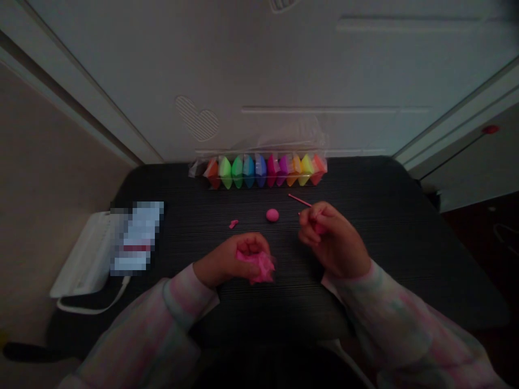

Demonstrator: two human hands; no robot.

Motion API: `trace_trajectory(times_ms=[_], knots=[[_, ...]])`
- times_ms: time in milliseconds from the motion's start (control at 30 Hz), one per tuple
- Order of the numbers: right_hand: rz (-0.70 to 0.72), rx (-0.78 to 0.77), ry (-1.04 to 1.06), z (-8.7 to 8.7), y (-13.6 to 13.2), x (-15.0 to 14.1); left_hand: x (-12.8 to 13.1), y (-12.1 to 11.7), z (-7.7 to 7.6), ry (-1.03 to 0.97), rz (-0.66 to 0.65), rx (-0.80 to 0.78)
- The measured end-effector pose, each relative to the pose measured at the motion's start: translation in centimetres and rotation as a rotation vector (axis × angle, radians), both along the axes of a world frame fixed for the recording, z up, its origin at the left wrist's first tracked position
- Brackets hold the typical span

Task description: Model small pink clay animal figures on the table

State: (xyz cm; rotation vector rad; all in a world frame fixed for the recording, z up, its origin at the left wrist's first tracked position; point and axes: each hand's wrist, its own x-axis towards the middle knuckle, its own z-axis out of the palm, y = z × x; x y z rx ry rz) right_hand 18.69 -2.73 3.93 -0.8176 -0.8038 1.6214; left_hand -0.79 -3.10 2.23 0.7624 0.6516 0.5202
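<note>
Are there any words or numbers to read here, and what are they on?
No words, numbers or signs can be read.
Pale pixelated rectangle: blurred out.
White flat plastic box: too dim and small.
Row of coloured packets in clear plastic: none readable.
Crinkled pink packet in the left hand: none readable.

Both sleeves (397, 313) are long, blotched in soft pink, pale green and white

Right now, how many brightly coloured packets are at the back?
10 visible, one row in the clear bag at the back of the table. Left to right: red-brown, lime, green, teal, blue, magenta, purple, orange, yellow, coral. Another may hide at the dark left end.
</note>
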Motion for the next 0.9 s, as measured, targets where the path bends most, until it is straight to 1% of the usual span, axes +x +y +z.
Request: trace_trajectory(times_ms=[67, 133, 233, 433, 567, 733, 900], knots=[[0.085, -0.093, 0.084, 0.32, 0.08, 0.05, -0.06, 0.06, -0.06, -0.001, 0.008, -0.002], [0.162, -0.146, 0.138, 0.47, -0.08, -0.06, -0.1, 0.14, -0.11, -0.01, 0.021, 0.004], [0.217, -0.208, 0.206, 0.39, -0.31, -0.23, -0.18, 0.24, -0.2, -0.027, 0.051, 0.017], [0.214, -0.272, 0.277, 0.41, -0.24, -0.13, -0.3, 0.36, -0.51, -0.066, 0.074, 0.031], [0.228, -0.259, 0.295, 0.49, -0.2, -0.21, -0.27, 0.36, -0.49, -0.076, 0.074, 0.028], [0.197, -0.243, 0.273, 0.25, -0.22, -0.28, -0.22, 0.33, -0.35, -0.058, 0.069, 0.025], [0.228, -0.26, 0.291, 0.31, -0.12, -0.12, -0.24, 0.32, -0.32, -0.04, 0.067, 0.024]])
